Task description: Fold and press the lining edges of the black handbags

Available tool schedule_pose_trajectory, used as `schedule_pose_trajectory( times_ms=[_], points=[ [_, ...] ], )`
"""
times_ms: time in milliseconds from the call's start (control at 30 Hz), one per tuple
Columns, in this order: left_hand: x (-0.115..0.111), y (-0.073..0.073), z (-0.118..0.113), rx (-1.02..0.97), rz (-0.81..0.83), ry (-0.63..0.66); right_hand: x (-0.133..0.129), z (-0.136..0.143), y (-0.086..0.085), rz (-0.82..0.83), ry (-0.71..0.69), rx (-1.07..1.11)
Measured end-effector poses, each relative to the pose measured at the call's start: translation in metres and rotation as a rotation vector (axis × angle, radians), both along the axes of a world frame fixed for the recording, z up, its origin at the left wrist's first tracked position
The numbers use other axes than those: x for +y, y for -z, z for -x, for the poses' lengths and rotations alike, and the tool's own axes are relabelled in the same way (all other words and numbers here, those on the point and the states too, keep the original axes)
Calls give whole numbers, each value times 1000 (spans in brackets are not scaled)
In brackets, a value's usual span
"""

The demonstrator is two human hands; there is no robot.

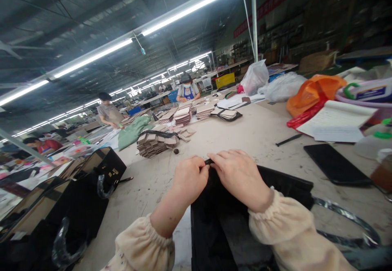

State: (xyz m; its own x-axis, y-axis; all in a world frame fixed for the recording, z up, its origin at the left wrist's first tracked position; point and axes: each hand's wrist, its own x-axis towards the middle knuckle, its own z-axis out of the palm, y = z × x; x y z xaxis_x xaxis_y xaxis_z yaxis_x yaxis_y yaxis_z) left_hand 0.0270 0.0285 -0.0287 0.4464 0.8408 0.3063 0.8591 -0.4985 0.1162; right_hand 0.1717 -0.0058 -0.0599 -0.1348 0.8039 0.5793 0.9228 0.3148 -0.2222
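Crm sleeves (143, 242) | L hand (190, 177) + R hand (240, 177): pinched closed on blk bag (203, 230) edge | phone (337, 164) at R

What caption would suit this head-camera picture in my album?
Left hand and right hand pinch the edge of a black bag at a cluttered workbench.

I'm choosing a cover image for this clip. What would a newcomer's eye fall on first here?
Probably the left hand and right hand, meeting just below the centre and pinching the edge of a black handbag. Next come the glowing tube lights slanting overhead, then the bright orange bundle at the right.
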Motion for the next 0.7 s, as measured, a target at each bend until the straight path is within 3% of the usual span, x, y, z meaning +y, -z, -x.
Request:
schedule_pose_trajectory(
  times_ms=[233,700],
  points=[
    [-5,0,13,-168,91,54,3,-4,3,2,33,23],
    [0,5,9,-253,8,61,4,-1,5,-4,69,8]
  ],
)
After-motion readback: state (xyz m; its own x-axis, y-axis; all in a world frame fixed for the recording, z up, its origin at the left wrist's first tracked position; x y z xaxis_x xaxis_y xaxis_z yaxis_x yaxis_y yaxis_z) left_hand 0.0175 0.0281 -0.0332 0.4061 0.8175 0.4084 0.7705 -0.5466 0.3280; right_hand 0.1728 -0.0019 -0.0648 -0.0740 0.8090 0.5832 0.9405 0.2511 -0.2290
